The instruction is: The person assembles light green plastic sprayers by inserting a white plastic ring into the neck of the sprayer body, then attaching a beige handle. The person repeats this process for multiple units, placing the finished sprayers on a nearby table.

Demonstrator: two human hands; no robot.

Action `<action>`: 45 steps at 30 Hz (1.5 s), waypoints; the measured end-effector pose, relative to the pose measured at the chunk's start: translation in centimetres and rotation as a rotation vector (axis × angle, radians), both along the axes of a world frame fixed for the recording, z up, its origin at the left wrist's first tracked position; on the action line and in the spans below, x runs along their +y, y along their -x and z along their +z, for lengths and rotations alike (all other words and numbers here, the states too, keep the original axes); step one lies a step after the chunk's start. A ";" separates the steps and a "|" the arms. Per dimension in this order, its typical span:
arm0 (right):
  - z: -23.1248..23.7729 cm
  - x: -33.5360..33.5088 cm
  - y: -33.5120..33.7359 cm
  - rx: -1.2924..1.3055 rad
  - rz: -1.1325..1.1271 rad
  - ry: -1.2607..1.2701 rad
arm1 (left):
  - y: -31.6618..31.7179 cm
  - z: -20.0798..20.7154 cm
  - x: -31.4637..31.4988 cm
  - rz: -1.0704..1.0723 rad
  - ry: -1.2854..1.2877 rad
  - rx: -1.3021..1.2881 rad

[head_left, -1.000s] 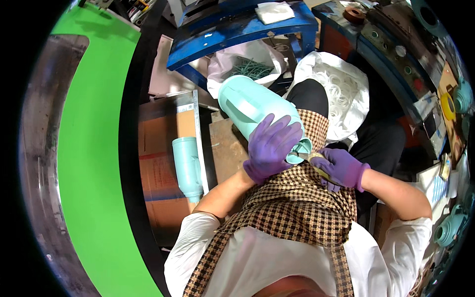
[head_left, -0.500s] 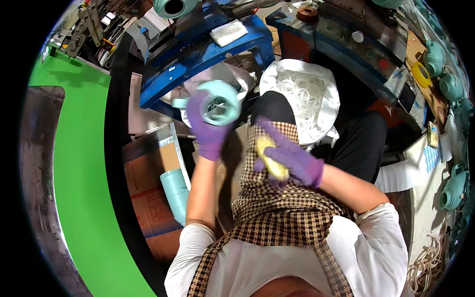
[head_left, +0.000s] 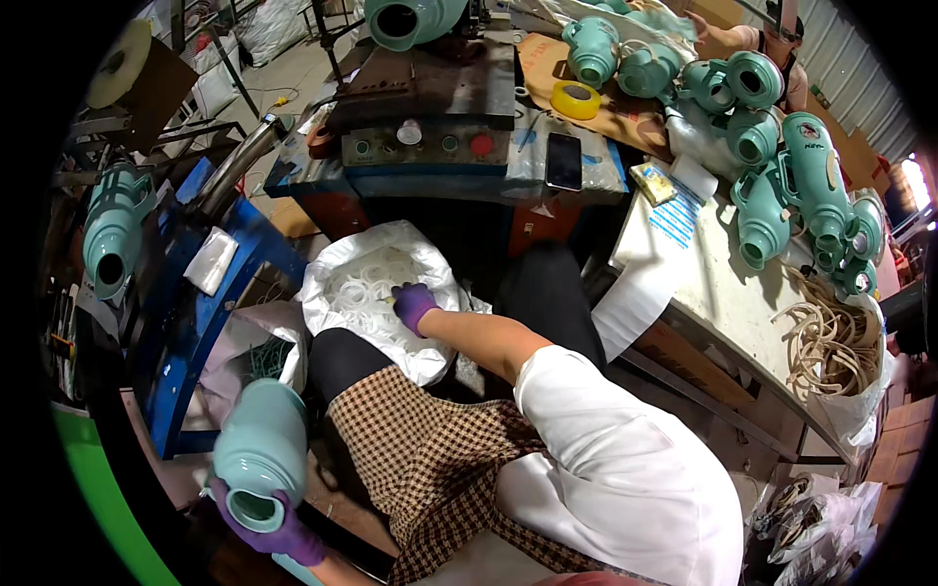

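Observation:
At the lower left, my left hand [head_left: 269,525] in a purple glove grips a teal thermos flask shell [head_left: 262,441] by its open neck end. The shell is tilted, with its round opening toward me. My right hand [head_left: 416,306], also gloved in purple, reaches into a white sack [head_left: 315,293] of translucent white rings [head_left: 360,286]. Its fingers curl down among the rings; whatever they hold, if anything, is hidden.
Several teal flask shells [head_left: 813,176] crowd the right-hand table [head_left: 723,311], beside coiled cord [head_left: 831,342]. A machine bench [head_left: 430,146] stands ahead, with a phone [head_left: 564,162] and yellow tape roll [head_left: 575,100]. At left is a blue stand [head_left: 200,337]. Another person [head_left: 728,39] is at the upper right.
The view has swung right. My right hand has let go of the yellowish pad and gone into the sack of rings. My left hand still holds a flask shell, now low at the left.

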State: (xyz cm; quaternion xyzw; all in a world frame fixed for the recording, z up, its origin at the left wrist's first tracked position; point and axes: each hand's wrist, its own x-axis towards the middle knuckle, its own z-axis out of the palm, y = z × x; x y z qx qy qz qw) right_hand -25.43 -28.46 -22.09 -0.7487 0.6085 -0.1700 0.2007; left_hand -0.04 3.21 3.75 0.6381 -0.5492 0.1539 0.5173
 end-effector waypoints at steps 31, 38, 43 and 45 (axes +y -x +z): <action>26.7 21.7 -4.5 -0.476 0.963 0.156 | 6.3 -0.1 -2.1 -0.296 -0.250 -0.202; 25.8 22.3 -3.6 -0.545 0.919 0.326 | 7.4 0.1 -2.9 -0.287 -0.246 -0.277; 23.4 21.7 -3.7 -0.275 0.960 0.315 | 8.1 0.0 -3.0 -0.326 -0.240 -0.351; 22.8 21.2 -3.4 -0.205 0.971 0.301 | 8.4 -0.2 -3.0 -0.307 -0.260 -0.367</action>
